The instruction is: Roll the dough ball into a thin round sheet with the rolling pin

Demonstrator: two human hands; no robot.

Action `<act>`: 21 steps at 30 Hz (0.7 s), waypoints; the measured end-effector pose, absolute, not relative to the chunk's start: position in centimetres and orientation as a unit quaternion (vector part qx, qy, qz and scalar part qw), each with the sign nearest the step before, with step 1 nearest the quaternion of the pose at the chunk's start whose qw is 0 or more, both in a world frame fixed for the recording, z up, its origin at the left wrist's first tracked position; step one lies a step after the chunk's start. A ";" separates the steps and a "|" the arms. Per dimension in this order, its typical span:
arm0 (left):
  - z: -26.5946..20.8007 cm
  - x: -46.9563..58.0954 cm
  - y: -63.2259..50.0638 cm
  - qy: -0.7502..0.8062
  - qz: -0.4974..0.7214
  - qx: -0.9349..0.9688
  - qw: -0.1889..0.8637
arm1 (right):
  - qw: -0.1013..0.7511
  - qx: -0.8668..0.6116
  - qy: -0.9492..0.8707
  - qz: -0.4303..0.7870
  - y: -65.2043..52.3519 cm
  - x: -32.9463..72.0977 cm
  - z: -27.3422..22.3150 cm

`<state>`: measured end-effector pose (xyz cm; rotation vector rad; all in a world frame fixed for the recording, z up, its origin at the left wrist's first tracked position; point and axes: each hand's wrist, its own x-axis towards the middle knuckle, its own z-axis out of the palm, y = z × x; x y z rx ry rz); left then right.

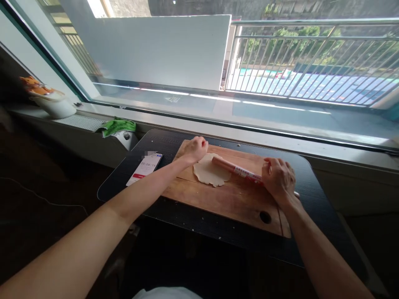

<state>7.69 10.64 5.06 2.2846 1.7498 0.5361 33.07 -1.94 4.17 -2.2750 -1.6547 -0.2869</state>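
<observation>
A flat, uneven round of pale dough point(210, 173) lies on a wooden cutting board point(215, 203). My left hand point(196, 148) is closed at the far left edge of the dough; its fingertips are hidden, so what it pinches, if anything, does not show. A wooden rolling pin point(237, 169) with a printed red-and-clear wrapper rests slantwise, its left end over the dough's right part. My right hand point(279, 178) is closed round the pin's right portion, and the pin's tip shows beyond the wrist.
Under the board is a dark table point(124, 174) with scattered crumbs. A phone point(145, 168) showing a running timer lies left of the board, near my left forearm. Beyond the table stand a window ledge point(174, 120), a green cloth point(119, 126) and a white pot point(52, 104).
</observation>
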 end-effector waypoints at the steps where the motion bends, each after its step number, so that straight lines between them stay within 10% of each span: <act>1: 5.0 5.7 9.7 0.608 0.142 0.772 0.115 | 0.131 -0.801 -0.579 -0.081 -2.9 32.6 4.2; 7: 5.8 2.4 6.4 0.600 0.025 0.783 0.162 | 0.047 -0.865 -0.497 0.045 -2.4 32.4 5.5; 21: 6.3 5.2 7.0 0.488 0.225 0.707 0.460 | 0.058 -0.867 -0.495 0.016 -4.5 35.1 4.7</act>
